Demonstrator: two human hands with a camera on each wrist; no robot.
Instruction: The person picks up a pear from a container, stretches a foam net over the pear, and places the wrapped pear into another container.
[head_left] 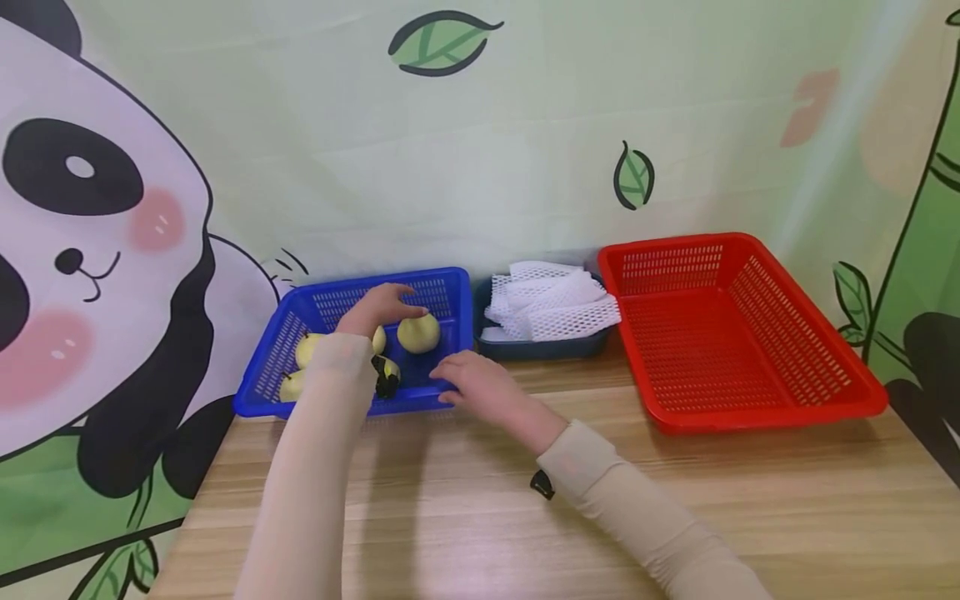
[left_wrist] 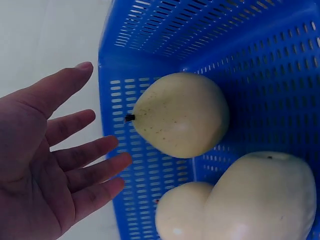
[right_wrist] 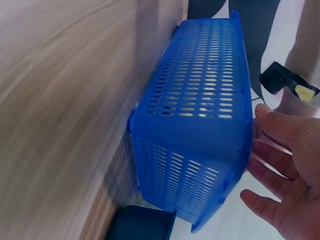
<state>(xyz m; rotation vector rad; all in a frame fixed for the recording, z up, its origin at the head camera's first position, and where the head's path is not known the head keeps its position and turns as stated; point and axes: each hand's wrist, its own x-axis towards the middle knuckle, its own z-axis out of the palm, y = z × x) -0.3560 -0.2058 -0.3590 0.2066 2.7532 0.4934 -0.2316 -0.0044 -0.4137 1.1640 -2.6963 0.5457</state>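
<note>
A blue plastic basket (head_left: 465, 325) holds several pale yellow pears. My left hand (head_left: 378, 307) hovers over the basket, near a round pear (head_left: 418, 335). In the left wrist view the left hand (left_wrist: 65, 160) has its fingers spread and nothing in them; a pear with a dark stem (left_wrist: 182, 115) lies apart from its fingertips. My right hand (head_left: 483, 390) is at the basket's front right corner with loosely bent fingers. Seen from the right wrist, this hand (right_wrist: 290, 165) is beside the basket's rim (right_wrist: 246, 125); whether it touches cannot be told.
A dark box (head_left: 540, 350) with white foam net sleeves (head_left: 555, 304) stands right of the blue basket. Farther right is a larger red basket (head_left: 720, 350). All stand on a wooden table (head_left: 465, 508), before a backdrop with a panda print (head_left: 82, 242). Black wrist gear (head_left: 542, 483) shows below the right sleeve.
</note>
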